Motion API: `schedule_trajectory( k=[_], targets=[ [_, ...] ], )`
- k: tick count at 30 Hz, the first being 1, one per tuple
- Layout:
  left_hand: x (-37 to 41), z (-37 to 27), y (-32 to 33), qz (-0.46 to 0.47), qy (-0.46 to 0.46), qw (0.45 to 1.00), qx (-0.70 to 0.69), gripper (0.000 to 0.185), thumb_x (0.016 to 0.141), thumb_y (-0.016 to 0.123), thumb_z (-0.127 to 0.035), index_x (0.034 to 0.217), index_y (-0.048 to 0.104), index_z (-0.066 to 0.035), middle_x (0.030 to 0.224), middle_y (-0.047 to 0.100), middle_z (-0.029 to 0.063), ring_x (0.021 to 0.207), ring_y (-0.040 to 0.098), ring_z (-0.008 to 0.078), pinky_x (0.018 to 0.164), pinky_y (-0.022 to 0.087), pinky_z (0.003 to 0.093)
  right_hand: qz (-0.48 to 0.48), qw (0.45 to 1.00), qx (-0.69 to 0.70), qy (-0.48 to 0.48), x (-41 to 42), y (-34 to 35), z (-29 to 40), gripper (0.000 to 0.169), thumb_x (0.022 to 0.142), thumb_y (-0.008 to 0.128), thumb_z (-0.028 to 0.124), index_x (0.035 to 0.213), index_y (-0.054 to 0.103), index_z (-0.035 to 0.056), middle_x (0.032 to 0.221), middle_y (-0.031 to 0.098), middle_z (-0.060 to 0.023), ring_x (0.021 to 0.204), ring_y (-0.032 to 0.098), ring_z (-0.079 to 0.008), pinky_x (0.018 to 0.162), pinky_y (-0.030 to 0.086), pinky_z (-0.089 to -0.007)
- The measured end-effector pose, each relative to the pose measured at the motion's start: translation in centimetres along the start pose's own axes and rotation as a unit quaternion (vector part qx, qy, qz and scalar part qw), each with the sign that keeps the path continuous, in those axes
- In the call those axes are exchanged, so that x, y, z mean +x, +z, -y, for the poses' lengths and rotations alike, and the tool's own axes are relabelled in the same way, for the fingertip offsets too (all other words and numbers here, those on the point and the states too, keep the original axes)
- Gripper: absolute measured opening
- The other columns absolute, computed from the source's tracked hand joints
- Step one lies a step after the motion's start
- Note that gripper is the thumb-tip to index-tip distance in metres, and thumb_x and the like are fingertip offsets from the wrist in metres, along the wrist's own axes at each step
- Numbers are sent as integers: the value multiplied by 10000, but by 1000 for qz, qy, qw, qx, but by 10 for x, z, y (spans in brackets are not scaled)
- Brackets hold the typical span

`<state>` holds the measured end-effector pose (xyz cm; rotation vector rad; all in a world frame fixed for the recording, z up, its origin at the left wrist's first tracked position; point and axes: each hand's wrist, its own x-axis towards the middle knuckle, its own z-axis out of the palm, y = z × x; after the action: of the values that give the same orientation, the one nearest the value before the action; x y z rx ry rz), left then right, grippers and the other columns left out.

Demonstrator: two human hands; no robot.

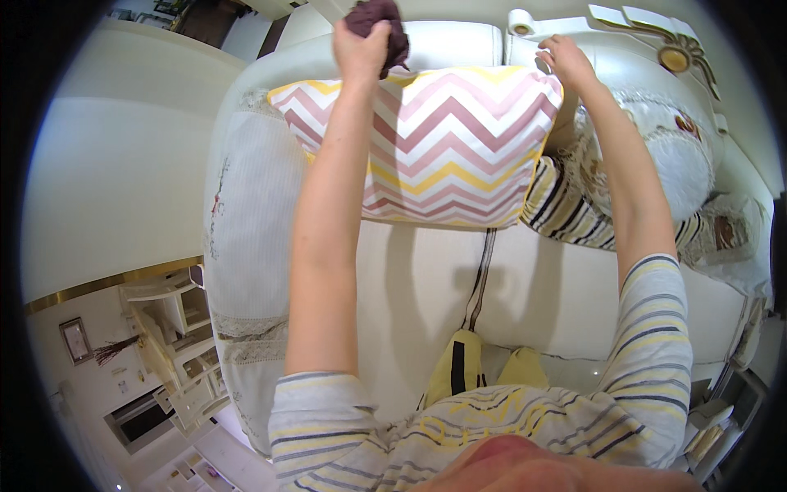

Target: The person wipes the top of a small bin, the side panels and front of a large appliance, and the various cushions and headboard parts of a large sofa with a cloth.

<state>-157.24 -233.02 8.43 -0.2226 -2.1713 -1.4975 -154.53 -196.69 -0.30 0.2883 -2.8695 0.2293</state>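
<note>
My left hand [363, 52] grips a crumpled dark maroon cloth [380, 27] above the top edge of a cushion. This cushion [455, 147] is rectangular, with a pink, white and yellow zigzag pattern, and leans against the backrest of a white sofa [424, 283]. Beside its upper right corner is my right hand [567, 61], fingers loosely bent and apart, with nothing visible in them. Whether that hand touches the corner, I cannot tell. My left forearm hides part of the cushion's left side.
To the right lie a striped cushion [562, 203] and a round white fringed cushion [667, 166]. Carved gold-and-white trim [673, 58] tops the backrest. A lace-edged cover [255, 203] drapes the left armrest. White chairs [184, 357] stand farther off at the lower left.
</note>
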Motion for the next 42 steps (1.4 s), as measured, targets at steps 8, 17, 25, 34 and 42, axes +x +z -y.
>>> schedule_trajectory(
  k=[8,17,25,34,42],
  targets=[
    [-29,98,138,250,142,881,375,660,660,763,-167,1270,510,-135,1384,427,172,1246,431,358,1007,395,461,-83,991,-46,-97,1,53,16,402,828,600,275,1205,532,151,1174,517,-108,1164,464,-271,1027,305,-435],
    [3,161,69,127,-22,891,436,803,614,789,-160,1291,365,-79,1373,311,253,1299,308,423,1080,281,497,-123,986,-35,-111,3,72,-11,455,760,631,288,1194,573,166,1126,527,-72,1134,477,-238,976,347,-407],
    [56,234,42,-269,-564,748,-225,476,788,456,47,1262,480,10,1247,531,153,1077,569,317,904,496,472,-131,985,-24,-111,5,71,-13,473,741,642,281,1195,576,163,1127,519,-62,1130,478,-228,972,349,-401],
    [95,254,18,-253,-408,836,266,537,733,568,-218,1203,526,38,1238,518,257,1113,540,392,979,439,452,-137,984,-34,-108,3,73,-17,465,747,635,279,1192,581,156,1126,523,-66,1134,480,-227,965,356,-403],
    [71,118,114,281,-50,880,379,391,712,608,-269,1068,680,-123,1083,664,124,1018,619,310,858,499,416,-133,984,-22,-114,5,78,-12,477,748,634,283,1204,577,157,1140,522,-64,1145,474,-232,982,338,-406]
  ],
)
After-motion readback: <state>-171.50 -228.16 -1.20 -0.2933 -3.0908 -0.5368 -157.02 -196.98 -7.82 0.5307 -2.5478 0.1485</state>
